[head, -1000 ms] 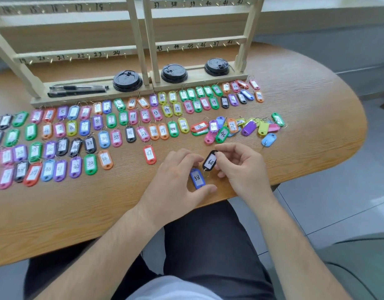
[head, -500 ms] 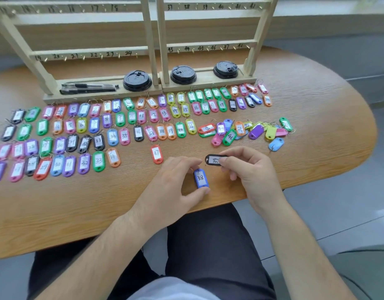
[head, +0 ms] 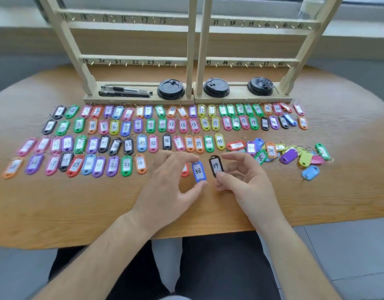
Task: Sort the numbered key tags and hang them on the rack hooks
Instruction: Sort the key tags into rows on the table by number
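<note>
Head view over a wooden table [head: 78,202] with rows of coloured numbered key tags and, at 12 o'clock, a wooden rack [head: 191,50] whose numbered hooks look bare. Near the front edge, the left hand [head: 165,187] pinches a blue tag [head: 198,171] marked 38 end to end, with the forefinger at its top and the thumb at its bottom. Just beside it at 3 o'clock, not touching, is a black tag [head: 216,165] marked 39. The right hand [head: 247,182] has its thumb on the lower end of this tag and its forefinger spread clear above. Whether a finger under the tag pinches it cannot be told. Both tags point their long axes from 12 to 6 o'clock, parallel to each other and to the sorted rows. A red tag [head: 185,172], half hidden by the left fingers, sits just at 9 o'clock of the blue one. Farther toward 9 o'clock, the front row ends at an orange tag [head: 140,163] marked 34. The open places in that row therefore lie to the left of both hands, nearer the left hand, so the blue tag probably goes down first and the black one after it
</note>
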